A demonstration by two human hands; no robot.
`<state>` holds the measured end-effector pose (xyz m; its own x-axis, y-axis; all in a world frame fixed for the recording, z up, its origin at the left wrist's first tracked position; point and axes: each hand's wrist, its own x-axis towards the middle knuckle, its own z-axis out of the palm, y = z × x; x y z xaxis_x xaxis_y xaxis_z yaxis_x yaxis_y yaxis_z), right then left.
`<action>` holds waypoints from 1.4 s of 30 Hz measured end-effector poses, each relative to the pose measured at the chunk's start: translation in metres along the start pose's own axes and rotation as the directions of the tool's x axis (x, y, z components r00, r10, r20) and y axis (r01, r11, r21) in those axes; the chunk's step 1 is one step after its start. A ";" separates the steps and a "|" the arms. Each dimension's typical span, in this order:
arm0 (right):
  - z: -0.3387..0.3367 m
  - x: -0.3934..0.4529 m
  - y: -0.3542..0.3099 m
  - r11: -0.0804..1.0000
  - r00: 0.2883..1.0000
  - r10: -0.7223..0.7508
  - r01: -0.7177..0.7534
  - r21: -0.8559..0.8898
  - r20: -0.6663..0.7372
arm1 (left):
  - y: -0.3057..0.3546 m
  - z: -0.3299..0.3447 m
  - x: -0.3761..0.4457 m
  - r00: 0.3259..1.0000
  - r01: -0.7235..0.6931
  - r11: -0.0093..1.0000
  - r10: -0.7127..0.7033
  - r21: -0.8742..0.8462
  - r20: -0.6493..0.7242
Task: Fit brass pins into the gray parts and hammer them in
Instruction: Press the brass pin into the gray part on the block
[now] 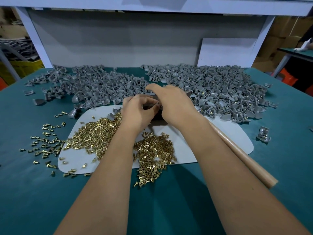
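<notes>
My left hand and my right hand meet over a dark block at the middle of the bench. Their fingertips pinch a small gray part between them; the hands hide most of it. Brass pins lie heaped on a white mat in front of the hands, with a second heap under my left forearm. Gray parts are piled behind the hands on the left. A larger pile with brass showing in it lies on the right. A wooden hammer handle lies along my right forearm.
The bench has a teal cover. Loose pins are scattered left of the mat. A few gray parts lie apart at the right. A white back panel closes the bench behind the piles.
</notes>
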<state>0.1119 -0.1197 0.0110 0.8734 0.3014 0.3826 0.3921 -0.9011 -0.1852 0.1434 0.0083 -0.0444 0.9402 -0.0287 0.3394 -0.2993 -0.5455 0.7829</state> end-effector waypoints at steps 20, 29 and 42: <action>0.018 -0.005 -0.007 0.999 0.984 0.037 -0.039 -0.010 -0.175 | 0.014 -0.002 -0.013 0.996 0.086 0.989 -0.086 -0.124 0.006; 0.018 -0.014 0.004 0.995 0.964 0.063 -0.041 0.089 -0.259 | 0.001 0.002 -0.004 0.998 0.001 0.995 -0.006 -0.097 -0.055; 0.021 -0.010 0.012 0.977 0.945 0.209 -0.213 0.010 -0.252 | -0.002 0.005 -0.001 0.995 0.011 0.991 -0.024 -0.136 -0.094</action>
<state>0.1136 -0.1266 -0.0146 0.8344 0.0181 0.5508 0.1997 -0.9415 -0.2716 0.1436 0.0056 -0.0491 0.9276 0.0639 0.3680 -0.3079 -0.4268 0.8503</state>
